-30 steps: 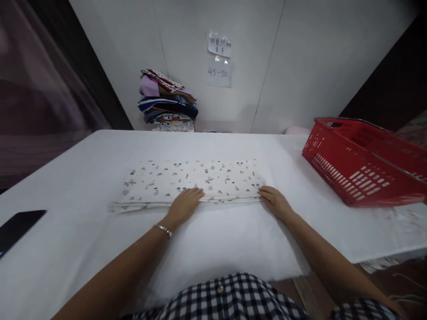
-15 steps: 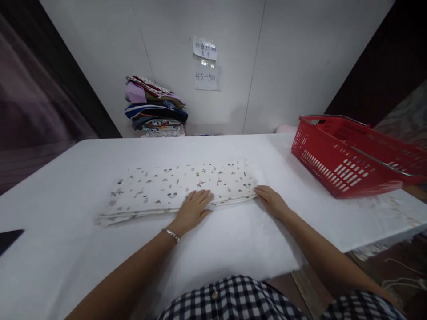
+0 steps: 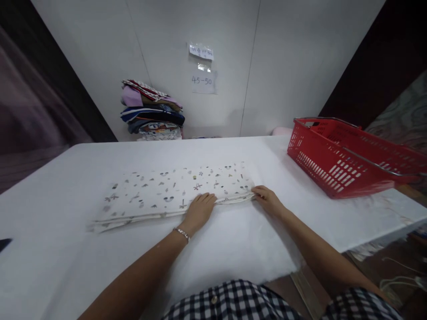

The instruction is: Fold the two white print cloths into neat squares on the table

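A folded white cloth (image 3: 160, 193) printed with small dark figures lies flat on the white table (image 3: 233, 249) in front of me. My left hand (image 3: 200, 210) rests flat on the cloth's near edge, fingers stretched out, a bracelet on its wrist. My right hand (image 3: 267, 199) is at the cloth's right near corner, its fingers curled and pinching the layered edge there.
A red plastic basket (image 3: 336, 155) stands on the table at the right. A stack of folded coloured clothes (image 3: 151, 111) sits against the back wall, under two paper notes (image 3: 202, 66). A dark flat object (image 3: 4, 243) shows at the left edge. The table's near right corner drops off to the floor.
The view has swung to the right, so the cloth and basket sit further left in the picture. My left hand has slid right along the cloth's near edge, closer to my right hand.
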Demonstrator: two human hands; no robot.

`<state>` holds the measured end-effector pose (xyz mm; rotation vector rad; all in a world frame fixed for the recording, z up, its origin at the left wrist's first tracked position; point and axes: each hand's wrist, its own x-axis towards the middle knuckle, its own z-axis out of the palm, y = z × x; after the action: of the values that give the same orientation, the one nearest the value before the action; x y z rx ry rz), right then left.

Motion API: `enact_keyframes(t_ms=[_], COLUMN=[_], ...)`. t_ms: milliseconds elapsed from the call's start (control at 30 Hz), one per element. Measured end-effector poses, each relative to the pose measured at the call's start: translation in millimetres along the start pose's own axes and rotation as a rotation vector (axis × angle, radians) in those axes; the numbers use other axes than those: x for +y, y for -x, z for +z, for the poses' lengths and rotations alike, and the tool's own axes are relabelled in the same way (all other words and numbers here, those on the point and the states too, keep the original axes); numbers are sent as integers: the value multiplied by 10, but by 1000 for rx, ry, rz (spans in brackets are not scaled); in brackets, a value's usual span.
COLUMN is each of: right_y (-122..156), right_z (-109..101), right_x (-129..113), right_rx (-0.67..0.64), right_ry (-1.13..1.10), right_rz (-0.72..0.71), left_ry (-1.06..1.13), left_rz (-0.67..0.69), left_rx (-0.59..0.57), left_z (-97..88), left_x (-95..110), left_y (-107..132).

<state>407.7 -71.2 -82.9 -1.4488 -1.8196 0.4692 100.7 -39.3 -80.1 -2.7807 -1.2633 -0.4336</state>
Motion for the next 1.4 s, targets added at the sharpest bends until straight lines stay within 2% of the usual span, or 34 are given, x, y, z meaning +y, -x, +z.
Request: enact_keyframes(t_ms=[200,300,467,600,767,967,1167,1300,1400], right_y=[74,55,-3,-18,10,-10,-34,-3,17], right_z=[62,47,49,112,183,254,338,347,343], right_x=[72,9,-76,-96,-117,-73,-51,-62,-27], right_rx=[207,234,228,291,304,195,290,315,318], right_ry=[-575,-749,-830,-857,-873,-719,-694,-675,-608], right_rz=[569,670,625,564,550,496,499,426,362], left_ry=[32,56,108,166,293,416,496,441,391], left_rz=[52,93,158,112,-50,-97,-246,-162,-110], left_rx=[-20,-45,-40,-29,-97,-109,-101,-34,-43], left_z=[-48,-25,66,145,130,82,86,52,76], left_x=[140,312,661,832,843,838,915,986,1023], left_y=[-82,-222,-556,-808,-965,-963,-1047,-1152,-1205])
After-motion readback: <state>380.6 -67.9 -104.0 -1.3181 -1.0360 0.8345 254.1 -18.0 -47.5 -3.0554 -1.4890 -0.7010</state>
